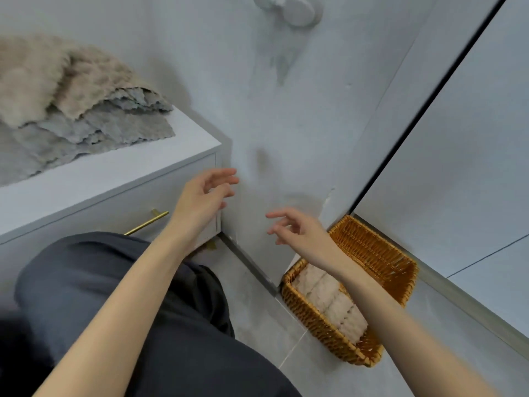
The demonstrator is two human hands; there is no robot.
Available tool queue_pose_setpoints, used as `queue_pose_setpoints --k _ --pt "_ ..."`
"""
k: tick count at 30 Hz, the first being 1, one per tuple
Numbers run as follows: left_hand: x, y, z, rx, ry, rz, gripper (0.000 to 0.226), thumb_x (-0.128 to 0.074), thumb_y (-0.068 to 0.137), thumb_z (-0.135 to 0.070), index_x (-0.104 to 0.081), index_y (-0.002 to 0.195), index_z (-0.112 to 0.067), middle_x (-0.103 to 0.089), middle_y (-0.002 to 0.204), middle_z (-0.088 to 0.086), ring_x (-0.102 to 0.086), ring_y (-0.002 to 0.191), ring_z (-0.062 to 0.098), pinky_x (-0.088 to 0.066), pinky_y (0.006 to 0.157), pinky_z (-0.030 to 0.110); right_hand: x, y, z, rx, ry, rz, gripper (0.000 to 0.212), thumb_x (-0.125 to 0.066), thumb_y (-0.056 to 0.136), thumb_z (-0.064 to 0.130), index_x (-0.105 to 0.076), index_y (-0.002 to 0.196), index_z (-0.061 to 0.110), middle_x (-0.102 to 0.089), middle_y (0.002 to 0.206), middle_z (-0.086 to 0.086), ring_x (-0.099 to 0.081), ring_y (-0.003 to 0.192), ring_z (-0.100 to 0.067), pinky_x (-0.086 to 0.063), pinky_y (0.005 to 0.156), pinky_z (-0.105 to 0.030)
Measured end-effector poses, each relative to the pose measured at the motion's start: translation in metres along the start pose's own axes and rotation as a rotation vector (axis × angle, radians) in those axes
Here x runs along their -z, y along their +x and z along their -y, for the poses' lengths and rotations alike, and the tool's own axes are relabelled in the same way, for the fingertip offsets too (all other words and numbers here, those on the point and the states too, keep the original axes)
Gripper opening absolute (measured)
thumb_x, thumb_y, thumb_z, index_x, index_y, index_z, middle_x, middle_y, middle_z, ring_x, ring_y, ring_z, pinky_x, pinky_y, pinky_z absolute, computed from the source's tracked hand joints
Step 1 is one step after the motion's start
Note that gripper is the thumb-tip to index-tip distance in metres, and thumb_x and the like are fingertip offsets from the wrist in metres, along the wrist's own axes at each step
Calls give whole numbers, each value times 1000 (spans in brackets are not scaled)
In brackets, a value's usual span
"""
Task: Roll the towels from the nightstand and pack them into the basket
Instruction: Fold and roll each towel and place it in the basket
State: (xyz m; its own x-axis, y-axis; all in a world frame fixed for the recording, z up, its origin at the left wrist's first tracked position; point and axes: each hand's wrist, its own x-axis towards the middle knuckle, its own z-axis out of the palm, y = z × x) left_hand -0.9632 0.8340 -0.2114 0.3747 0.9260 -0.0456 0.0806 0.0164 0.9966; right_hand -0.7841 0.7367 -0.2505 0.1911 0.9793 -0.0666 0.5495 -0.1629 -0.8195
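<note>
A loose pile of beige and grey towels (71, 110) lies on the white nightstand (120, 179) at the upper left. On the floor at the lower right stands a brown wicker basket (372, 253) with rolled beige towels (332, 302) along its left side. My left hand (206, 196) hovers in front of the nightstand's right corner, fingers loose and holding nothing. My right hand (297, 227) floats above the basket's far end, fingers relaxed and empty. My right forearm hides part of the basket.
A grey wall runs behind the nightstand and basket, with a white hook (289, 7) high up. A glass panel with a dark frame (429, 104) stands to the right. The nightstand drawer has a brass handle (147, 223). My dark-trousered knee (128, 296) fills the lower left.
</note>
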Motion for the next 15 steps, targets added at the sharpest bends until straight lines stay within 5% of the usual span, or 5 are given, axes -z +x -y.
queue_pose_setpoints --k 15 --pt "194 -19 -78 -212 69 -421 31 -49 93 -3 -59 114 -23 -66 106 -8 -62 93 10 -49 84 28 -68 110 181 380 60 -67 24 -54 91 12 -64 107 28 -67 98 10 -64 75 -14 -55 76 -32"
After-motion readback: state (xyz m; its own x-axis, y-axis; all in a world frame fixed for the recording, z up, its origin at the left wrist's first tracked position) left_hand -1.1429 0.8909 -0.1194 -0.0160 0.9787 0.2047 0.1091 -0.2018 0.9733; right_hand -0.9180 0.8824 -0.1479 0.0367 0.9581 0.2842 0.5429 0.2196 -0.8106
